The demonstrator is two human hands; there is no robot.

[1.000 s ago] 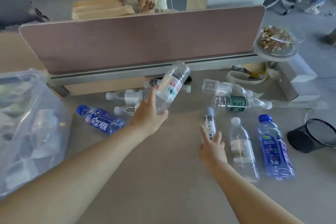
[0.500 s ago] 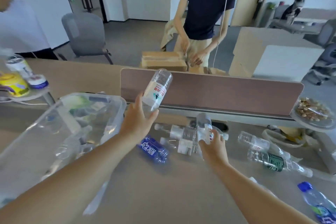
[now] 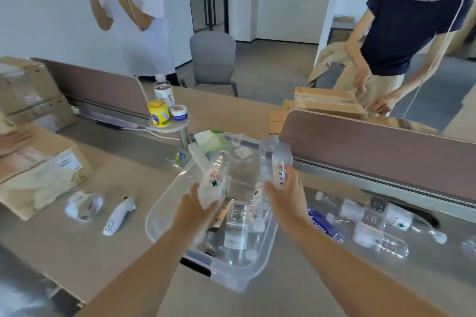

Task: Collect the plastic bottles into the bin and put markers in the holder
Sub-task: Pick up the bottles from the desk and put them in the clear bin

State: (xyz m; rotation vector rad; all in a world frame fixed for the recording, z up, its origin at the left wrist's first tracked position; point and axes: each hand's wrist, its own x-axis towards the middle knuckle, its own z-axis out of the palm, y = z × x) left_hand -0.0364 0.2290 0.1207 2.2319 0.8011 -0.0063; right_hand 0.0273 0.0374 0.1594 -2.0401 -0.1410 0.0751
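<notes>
A clear plastic bin (image 3: 164, 203) sits mid-desk with several empty bottles lying inside. My left hand (image 3: 195, 203) grips a clear bottle with a red and green label (image 3: 215, 180), tilted over the bin's left half. My right hand (image 3: 286, 195) holds a second clear bottle (image 3: 279, 159) upright over the bin's right edge. On the desk to the right lie a blue-labelled bottle (image 3: 325, 226) and several clear bottles (image 3: 378, 238). No markers or holder are in view.
A brown divider panel (image 3: 381, 154) runs behind the bottles. Left of the bin lie a white handheld device (image 3: 118, 215), a tape roll (image 3: 83, 206) and cardboard boxes (image 3: 38, 172). A small round shelf (image 3: 170, 124) carries jars. Two people stand beyond the desk.
Both hands have swung left with their bottles and now hang over the bin. The view has turned left, so the bin is centred and the loose bottles sit at the right.
</notes>
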